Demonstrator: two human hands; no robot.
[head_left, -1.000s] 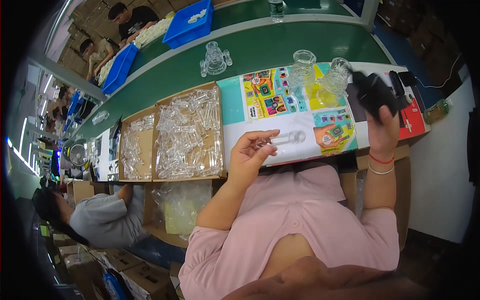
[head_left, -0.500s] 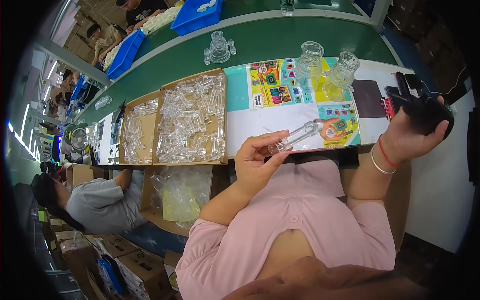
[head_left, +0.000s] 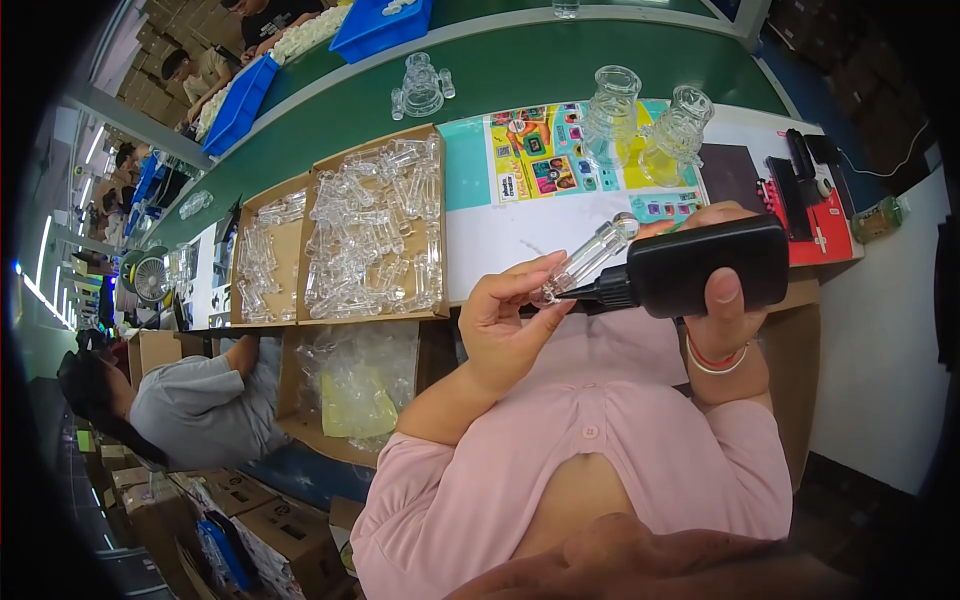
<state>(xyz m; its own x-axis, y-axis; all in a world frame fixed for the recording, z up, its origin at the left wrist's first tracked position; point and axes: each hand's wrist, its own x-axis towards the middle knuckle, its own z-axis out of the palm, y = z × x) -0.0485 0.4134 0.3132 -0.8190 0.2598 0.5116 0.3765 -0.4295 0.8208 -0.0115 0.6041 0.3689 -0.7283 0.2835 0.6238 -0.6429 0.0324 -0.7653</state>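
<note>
My left hand (head_left: pixel 505 320) pinches a clear glass tube (head_left: pixel 585 260) that slants up to the right. In my right hand (head_left: pixel 722 300) I grip a black squeeze bottle (head_left: pixel 705 268) lying sideways. Its black nozzle (head_left: pixel 590 294) points left and touches the lower end of the tube near my left fingers. Both hands are raised in front of my pink shirt, above the near edge of the white and coloured mat (head_left: pixel 540 210).
Two cardboard trays (head_left: pixel 375 235) full of clear glass parts sit left of the mat. Two glass jars (head_left: pixel 645 125) stand at the mat's far side. A red and black device (head_left: pixel 810 190) lies at right. A person in grey (head_left: pixel 190 400) crouches at lower left.
My right hand has brought the black bottle down from the right to the tube. The nozzle now meets the tube's lower end, and the tube is held up closer to me.
</note>
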